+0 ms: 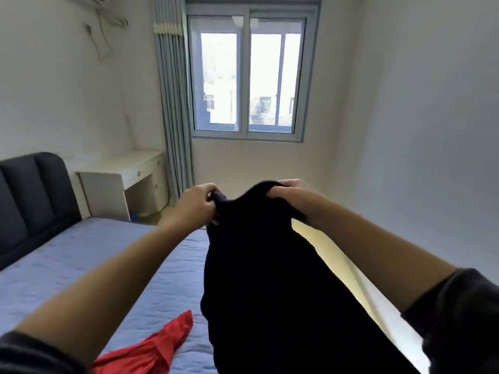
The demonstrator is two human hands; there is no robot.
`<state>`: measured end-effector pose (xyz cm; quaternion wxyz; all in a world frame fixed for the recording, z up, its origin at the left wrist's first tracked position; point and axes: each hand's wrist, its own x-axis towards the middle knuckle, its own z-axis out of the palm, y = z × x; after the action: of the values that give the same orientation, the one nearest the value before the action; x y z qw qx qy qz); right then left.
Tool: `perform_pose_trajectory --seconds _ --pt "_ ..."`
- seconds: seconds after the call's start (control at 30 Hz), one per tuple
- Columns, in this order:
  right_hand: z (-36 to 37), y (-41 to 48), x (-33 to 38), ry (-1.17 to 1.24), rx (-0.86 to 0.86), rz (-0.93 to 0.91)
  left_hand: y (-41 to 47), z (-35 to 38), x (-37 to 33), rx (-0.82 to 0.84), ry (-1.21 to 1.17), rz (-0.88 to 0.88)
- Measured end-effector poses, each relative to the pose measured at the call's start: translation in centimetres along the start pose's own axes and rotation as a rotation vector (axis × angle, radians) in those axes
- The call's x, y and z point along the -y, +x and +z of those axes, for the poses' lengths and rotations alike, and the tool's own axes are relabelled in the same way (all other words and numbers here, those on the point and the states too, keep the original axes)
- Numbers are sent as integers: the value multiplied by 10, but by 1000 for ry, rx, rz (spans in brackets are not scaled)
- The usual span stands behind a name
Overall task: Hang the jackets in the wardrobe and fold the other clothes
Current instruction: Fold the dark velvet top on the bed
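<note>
Left hand (pixel 195 202): fingers curled, pinching the top edge of a dark navy garment (pixel 270 279) at its left upper corner. Right hand (pixel 290 194): fingers curled over the garment's right upper corner, fabric bunched in the grip. Both hands are raised at about the same height, close together, arms extended forward. Dark sleeves (pixel 464 314) are pushed up on both forearms.

The garment hangs straight down from the two grips, over the right side of the bed (pixel 81 260); its lower part runs out of the bottom of the view, so contact with the bed cannot be determined. Garment type cannot be determined; fabric looks thick, knit-like.

Bed: blue-grey quilted cover, dark padded headboard (pixel 32 201) at the left. A red garment (pixel 154 352) lies crumpled on the cover near the bottom edge of the view, just left of the hanging dark one.

Beyond the bed's far corner: white desk (pixel 121 176) with drawers against the left wall, blue-grey curtain (pixel 172 103) drawn to the left of a two-pane window (pixel 248 74). Air conditioner unit (pixel 91 0) at the upper left. Plain white wall at the right.
</note>
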<state>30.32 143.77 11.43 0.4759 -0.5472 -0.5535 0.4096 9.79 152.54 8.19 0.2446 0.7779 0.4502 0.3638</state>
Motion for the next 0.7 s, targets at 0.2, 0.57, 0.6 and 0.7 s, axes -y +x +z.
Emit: perform_pose_trajectory --seconds 0.2,0.57,0.6,0.7 --pt "-6 4 14 12 -25 -94 -30 46 -16 496 -677 -63" --pt "-32 4 4 -205 37 -167 0 28 -29 10 -779 -217" --pt "-28 3 -5 -195 174 -126 4 24 -31 26 -804 -250" --pt "-2 6 -24 -178 455 -62 11 8 -31 106 -840 -323"
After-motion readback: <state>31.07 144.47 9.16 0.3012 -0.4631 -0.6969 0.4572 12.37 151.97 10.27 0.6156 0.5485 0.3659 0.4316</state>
